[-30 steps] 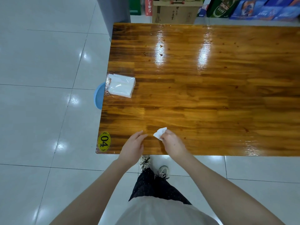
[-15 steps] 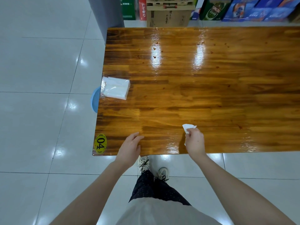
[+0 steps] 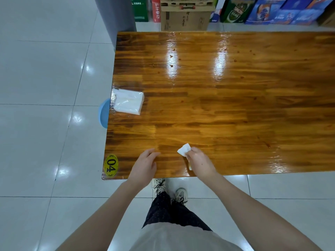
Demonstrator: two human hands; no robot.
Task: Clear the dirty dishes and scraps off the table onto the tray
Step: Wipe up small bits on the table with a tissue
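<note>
— What's on the left?
— A pack at the table's left edge, likely spare napkins. My left hand rests by the near edge, fingers loose and apart, I'd say to brace.
— And the right?
— My right hand pinches a tissue by the near edge, probably for wiping. Crumbs dot the far side; no tray in view.

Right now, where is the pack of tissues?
In the head view, the tissue pack lies at the left edge of the table, above a blue stool, well beyond the yellow 04 sticker.
</note>
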